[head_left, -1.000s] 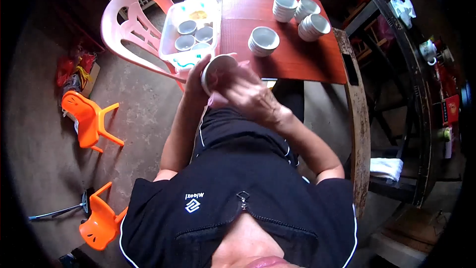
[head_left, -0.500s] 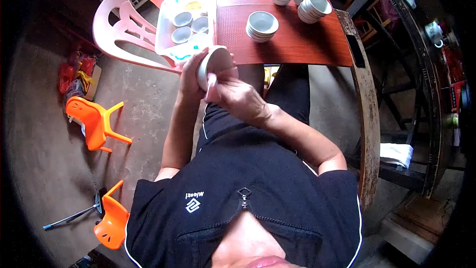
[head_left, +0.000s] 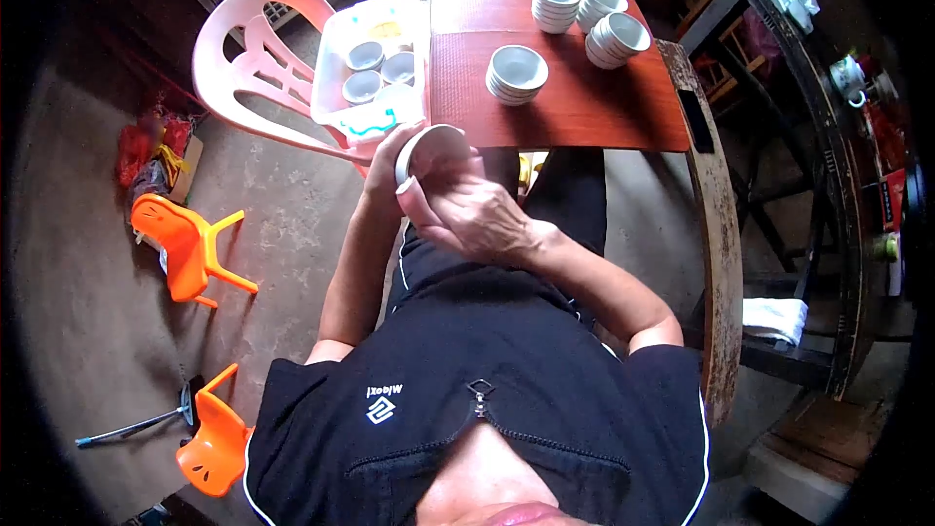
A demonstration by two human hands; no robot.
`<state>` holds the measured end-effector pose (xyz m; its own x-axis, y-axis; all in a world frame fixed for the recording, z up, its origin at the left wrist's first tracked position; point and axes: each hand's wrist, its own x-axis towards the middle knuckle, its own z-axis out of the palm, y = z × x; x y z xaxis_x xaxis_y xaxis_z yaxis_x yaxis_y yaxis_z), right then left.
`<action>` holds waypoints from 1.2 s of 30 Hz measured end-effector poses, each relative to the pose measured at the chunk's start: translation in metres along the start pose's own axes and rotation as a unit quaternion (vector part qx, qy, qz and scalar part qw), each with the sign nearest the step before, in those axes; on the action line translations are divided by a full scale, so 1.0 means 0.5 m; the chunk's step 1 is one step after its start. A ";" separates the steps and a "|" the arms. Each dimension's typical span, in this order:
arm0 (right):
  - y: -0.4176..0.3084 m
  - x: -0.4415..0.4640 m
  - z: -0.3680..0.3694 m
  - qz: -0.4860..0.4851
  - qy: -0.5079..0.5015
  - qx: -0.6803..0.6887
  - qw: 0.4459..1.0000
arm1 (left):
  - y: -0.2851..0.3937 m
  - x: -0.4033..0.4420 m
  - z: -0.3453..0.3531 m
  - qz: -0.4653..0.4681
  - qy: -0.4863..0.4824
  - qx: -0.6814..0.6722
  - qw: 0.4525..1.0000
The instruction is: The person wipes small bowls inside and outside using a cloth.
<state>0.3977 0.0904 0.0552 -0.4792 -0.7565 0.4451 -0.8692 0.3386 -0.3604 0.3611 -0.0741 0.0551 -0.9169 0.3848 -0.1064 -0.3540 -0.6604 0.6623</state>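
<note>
A white bowl (head_left: 435, 143) is tilted on its side above my lap, just in front of the table's near edge. My left hand (head_left: 386, 164) is closed around its outer left side. My right hand (head_left: 479, 212) grips a pink cloth (head_left: 416, 203) folded over the bowl's near rim, with the fingers reaching into the bowl; part of the cloth is hidden by the hand. Beyond them, a short stack of bowls (head_left: 516, 75) stands on the red table (head_left: 458, 107). Several more stacked bowls (head_left: 555, 5) are at its far right.
Left of the table, a white plastic bin (head_left: 328, 97) with several bowls rests on a pink chair (head_left: 216, 63). Orange chairs (head_left: 180, 248) stand on the floor at left. A wooden bench (head_left: 716, 263) with a dark phone (head_left: 695, 122) runs along the right.
Both hands and the bowl have shifted slightly nearer my body. My right hand and the cloth have moved along the bowl's rim. The view has tilted up a little.
</note>
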 end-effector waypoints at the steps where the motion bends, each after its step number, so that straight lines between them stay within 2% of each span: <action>1: 0.005 0.004 0.000 -0.040 0.053 0.028 0.997 | 0.007 -0.011 0.022 -0.050 -0.047 -0.040 0.997; 2: 0.009 0.007 0.003 -0.078 0.105 0.058 0.990 | 0.007 -0.007 0.020 -0.045 -0.063 -0.033 0.996; 4: 0.014 0.016 0.004 -0.081 0.152 -0.034 0.984 | 0.003 0.002 0.010 -0.036 -0.092 -0.019 0.995; 5: 0.017 0.021 0.003 -0.083 0.175 -0.081 0.978 | 0.004 0.005 0.009 -0.034 -0.071 -0.017 0.997; 8: 0.007 0.016 0.003 -0.045 0.164 -0.046 0.984 | 0.010 0.013 0.012 -0.026 -0.012 -0.008 1.000; 9: 0.015 0.008 0.023 -0.023 0.149 0.005 0.989 | 0.007 0.012 0.017 -0.009 0.013 -0.004 1.000; 10: -0.002 0.007 0.001 0.079 0.110 0.146 0.980 | 0.005 0.014 0.023 0.030 0.015 0.047 0.998; 11: -0.003 0.007 -0.014 0.141 0.139 0.238 0.951 | 0.004 0.011 0.032 0.139 0.037 0.180 0.973; 12: -0.007 0.010 -0.028 0.201 0.165 0.328 0.908 | 0.001 0.005 0.047 0.243 0.058 0.306 0.919; 13: -0.030 0.037 -0.062 0.247 0.231 0.659 0.671 | -0.010 0.002 0.063 0.349 0.118 0.432 0.823; 14: -0.037 0.061 -0.074 0.228 0.283 0.706 0.608 | -0.014 0.002 0.078 0.453 0.107 0.483 0.741; 16: -0.054 0.062 -0.089 0.260 0.248 0.601 0.714 | -0.021 0.003 0.074 0.461 0.099 0.432 0.769; 17: -0.058 0.054 -0.076 0.228 0.246 0.467 0.818 | -0.011 -0.002 0.068 0.425 0.085 0.420 0.797; 18: -0.060 0.042 -0.050 0.190 0.237 0.320 0.897 | -0.001 -0.006 0.063 0.388 0.070 0.407 0.824; 19: -0.058 0.033 -0.033 0.147 0.220 0.164 0.950 | 0.003 0.000 0.065 0.295 0.026 0.223 0.929; 20: -0.049 0.029 -0.032 0.054 0.199 0.141 0.968 | 0.021 -0.002 0.059 0.271 0.010 0.291 0.918; 21: -0.035 0.023 -0.018 0.001 0.208 0.086 0.974 | 0.027 -0.010 0.066 0.181 -0.001 0.197 0.964; 22: -0.028 0.023 -0.013 -0.054 0.215 0.030 0.975 | 0.037 -0.019 0.080 0.089 -0.012 0.101 0.991; 23: -0.026 0.018 -0.013 -0.014 0.203 0.042 0.978 | 0.030 -0.009 0.059 0.105 -0.012 0.138 0.985; 24: -0.029 0.011 -0.014 0.027 0.192 0.053 0.980 | 0.021 -0.007 0.063 0.095 0.051 0.123 0.986; 25: -0.031 0.008 -0.020 0.070 0.182 0.064 0.979 | 0.013 -0.013 0.077 0.210 0.076 0.291 0.931; 26: -0.030 0.010 -0.028 0.144 0.206 0.244 0.936 | 0.008 -0.017 0.087 0.313 0.096 0.445 0.834; 27: -0.029 0.012 -0.039 0.214 0.222 0.416 0.856 | -0.004 -0.003 0.069 0.347 0.089 0.420 0.834; 28: -0.032 0.017 -0.056 0.274 0.228 0.571 0.739 | -0.007 -0.001 0.059 0.419 0.057 0.503 0.754; 29: -0.036 0.024 -0.088 0.284 0.206 0.627 0.696 | -0.005 -0.001 0.060 0.443 0.026 0.541 0.714; 30: -0.018 0.024 -0.080 0.273 0.224 0.638 0.685 | 0.000 0.001 0.061 0.466 -0.004 0.578 0.670; 31: -0.017 0.022 -0.083 0.275 0.228 0.610 0.708 | 0.011 0.011 0.055 0.462 -0.032 0.603 0.650; 32: -0.016 0.021 -0.086 0.276 0.232 0.581 0.730 | 0.001 0.008 0.059 0.419 -0.011 0.481 0.770; 33: -0.017 0.019 -0.082 0.234 0.239 0.450 0.828 | -0.017 0.001 0.073 0.362 0.009 0.345 0.866; 34: -0.018 0.013 -0.074 0.187 0.240 0.307 0.902 | -0.025 -0.004 0.084 0.293 0.029 0.196 0.935; 35: -0.018 0.009 -0.067 0.134 0.234 0.156 0.950 | -0.002 -0.016 0.066 0.063 0.016 0.095 0.993; 36: -0.018 0.005 -0.062 0.112 0.233 0.149 0.954 | -0.003 -0.018 0.050 0.032 0.008 0.103 0.994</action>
<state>0.4004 0.1026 0.0848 -0.7112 -0.3296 0.6210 -0.6988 0.2350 -0.6756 0.3743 -0.0606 0.0735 -0.9394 0.3357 -0.0699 -0.2517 -0.5365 0.8055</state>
